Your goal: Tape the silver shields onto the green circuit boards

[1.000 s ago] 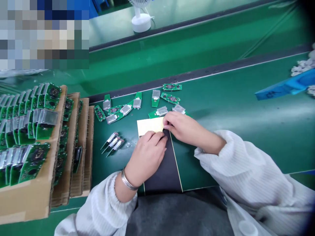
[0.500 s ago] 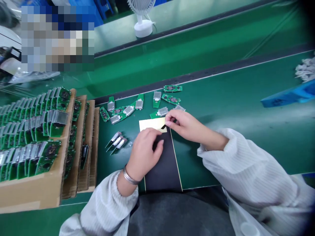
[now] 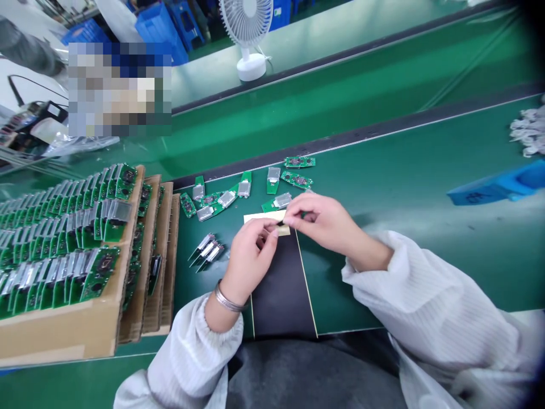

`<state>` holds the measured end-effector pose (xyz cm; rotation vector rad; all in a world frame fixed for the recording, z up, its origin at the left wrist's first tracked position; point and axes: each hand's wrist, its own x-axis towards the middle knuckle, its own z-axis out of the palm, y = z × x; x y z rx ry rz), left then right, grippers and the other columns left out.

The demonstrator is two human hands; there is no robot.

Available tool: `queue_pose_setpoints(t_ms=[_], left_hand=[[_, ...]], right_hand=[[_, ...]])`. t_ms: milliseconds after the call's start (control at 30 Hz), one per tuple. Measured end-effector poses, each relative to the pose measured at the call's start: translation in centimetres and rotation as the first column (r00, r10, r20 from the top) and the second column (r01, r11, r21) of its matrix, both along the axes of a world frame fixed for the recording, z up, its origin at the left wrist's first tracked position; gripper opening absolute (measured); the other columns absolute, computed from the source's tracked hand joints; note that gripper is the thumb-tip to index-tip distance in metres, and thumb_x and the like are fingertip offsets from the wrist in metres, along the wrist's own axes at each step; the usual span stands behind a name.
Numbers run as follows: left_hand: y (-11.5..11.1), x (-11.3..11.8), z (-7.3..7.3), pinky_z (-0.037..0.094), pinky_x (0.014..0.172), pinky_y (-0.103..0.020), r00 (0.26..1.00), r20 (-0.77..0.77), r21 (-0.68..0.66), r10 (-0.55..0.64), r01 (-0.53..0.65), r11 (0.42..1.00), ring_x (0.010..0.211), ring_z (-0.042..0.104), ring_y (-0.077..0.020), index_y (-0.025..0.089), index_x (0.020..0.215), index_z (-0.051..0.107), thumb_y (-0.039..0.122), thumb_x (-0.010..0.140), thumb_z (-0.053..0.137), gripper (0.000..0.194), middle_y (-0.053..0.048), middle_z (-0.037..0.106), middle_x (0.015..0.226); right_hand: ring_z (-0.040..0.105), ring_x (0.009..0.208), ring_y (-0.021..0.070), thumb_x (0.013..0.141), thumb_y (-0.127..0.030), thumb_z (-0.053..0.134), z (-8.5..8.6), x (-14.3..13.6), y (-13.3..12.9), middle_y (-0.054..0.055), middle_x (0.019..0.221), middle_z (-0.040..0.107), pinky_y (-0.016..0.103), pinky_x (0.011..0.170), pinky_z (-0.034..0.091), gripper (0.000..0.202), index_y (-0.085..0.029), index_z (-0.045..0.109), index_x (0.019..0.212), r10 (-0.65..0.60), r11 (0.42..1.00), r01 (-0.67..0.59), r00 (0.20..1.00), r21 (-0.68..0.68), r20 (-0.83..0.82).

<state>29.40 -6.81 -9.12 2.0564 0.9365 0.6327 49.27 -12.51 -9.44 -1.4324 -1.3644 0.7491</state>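
Observation:
A black sheet [image 3: 281, 289] with a pale yellow backing strip [image 3: 259, 217] at its far end lies on the green table. Over that strip my two hands meet. My right hand [image 3: 321, 220] pinches a small black piece [image 3: 281, 223], its thumb and forefinger pressed together. From the other side my left hand [image 3: 251, 250] closes its thumb and fingertips at the same small piece; what lies between them is mostly hidden. Just beyond the hands is a green circuit board with a silver part [image 3: 282, 200].
Cardboard holders [image 3: 97, 318] full of upright circuit boards stand at the left. Several loose boards [image 3: 227, 197] lie beyond the sheet, with more silver parts [image 3: 208, 250] left of it. A white fan [image 3: 251, 67] and a blue tray [image 3: 494, 190] are farther off.
My left hand has closed its fingers at the small black piece beside my right fingertips. The whole view has shifted slightly, with the table lower and further right.

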Motion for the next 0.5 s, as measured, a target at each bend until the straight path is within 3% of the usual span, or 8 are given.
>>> queue_pose_setpoints(t_ms=[100, 167, 233, 333, 433, 500], left_hand=[[1.8, 0.6, 0.1, 0.057, 0.077, -0.032, 0.991, -0.125, 0.178, 0.045, -0.023, 0.984, 0.085, 0.069, -0.0183, 0.014, 0.123, 0.062, 0.027, 0.098, 0.057, 0.028, -0.011, 0.073, 0.105], [3.0, 1.7, 0.2, 0.056, 0.088, -0.038, 0.974, -0.224, 0.322, 0.016, 0.058, 0.945, 0.095, 0.069, -0.0226, 0.013, 0.118, 0.065, 0.022, 0.098, 0.055, 0.024, -0.013, 0.072, 0.109], [3.8, 3.3, 0.1, 0.051, 0.100, -0.045, 0.961, -0.274, 0.379, -0.045, 0.151, 0.913, 0.108, 0.065, -0.0282, 0.013, 0.113, 0.068, 0.018, 0.096, 0.057, 0.021, -0.015, 0.072, 0.116], [4.2, 5.6, -0.5, 0.049, 0.101, -0.049, 0.940, -0.321, 0.398, -0.117, 0.246, 0.884, 0.109, 0.062, -0.0317, 0.012, 0.116, 0.068, 0.016, 0.091, 0.065, 0.026, -0.016, 0.072, 0.115], [4.4, 6.8, -0.9, 0.049, 0.099, -0.051, 0.937, -0.330, 0.403, -0.109, 0.245, 0.882, 0.108, 0.061, -0.0337, 0.008, 0.123, 0.065, 0.012, 0.088, 0.066, 0.035, -0.018, 0.072, 0.108], [4.5, 6.7, -0.7, 0.046, 0.104, -0.053, 0.949, -0.309, 0.423, -0.069, 0.202, 0.884, 0.114, 0.059, -0.0344, 0.007, 0.127, 0.062, 0.012, 0.088, 0.064, 0.039, -0.020, 0.068, 0.114]], right_hand=[[0.066, 0.077, 0.0189, 0.086, -0.030, 0.070, -0.3, 1.0, 0.3, 0.006, 0.087, 0.074, 0.032, 0.065, 0.051, 0.011, -0.021, 0.072, 0.082, -0.347, 0.933, 0.337, 0.936, 0.127, 0.060], [0.065, 0.073, 0.0179, 0.084, -0.033, 0.072, -0.7, 1.7, 0.6, 0.006, 0.094, 0.075, 0.031, 0.063, 0.052, 0.017, -0.021, 0.073, 0.097, -0.455, 0.883, 0.445, 0.890, 0.149, 0.039], [0.064, 0.071, 0.0170, 0.083, -0.035, 0.073, -1.0, 1.9, 0.8, 0.007, 0.098, 0.075, 0.030, 0.058, 0.051, 0.032, -0.020, 0.070, 0.111, -0.455, 0.883, 0.450, 0.890, 0.132, 0.011], [0.064, 0.073, 0.0173, 0.084, -0.036, 0.071, -1.4, 1.9, 0.9, 0.007, 0.098, 0.073, 0.029, 0.058, 0.051, 0.037, -0.018, 0.068, 0.115, -0.414, 0.905, 0.412, 0.910, 0.108, -0.005], [0.064, 0.075, 0.0174, 0.084, -0.035, 0.071, -1.4, 1.8, 0.9, 0.007, 0.097, 0.072, 0.030, 0.059, 0.052, 0.033, -0.019, 0.068, 0.114, -0.413, 0.905, 0.413, 0.910, 0.106, -0.018], [0.064, 0.076, 0.0175, 0.084, -0.034, 0.072, -1.2, 1.8, 0.8, 0.006, 0.096, 0.071, 0.030, 0.060, 0.052, 0.031, -0.020, 0.069, 0.111, -0.412, 0.904, 0.414, 0.910, 0.109, -0.044]])
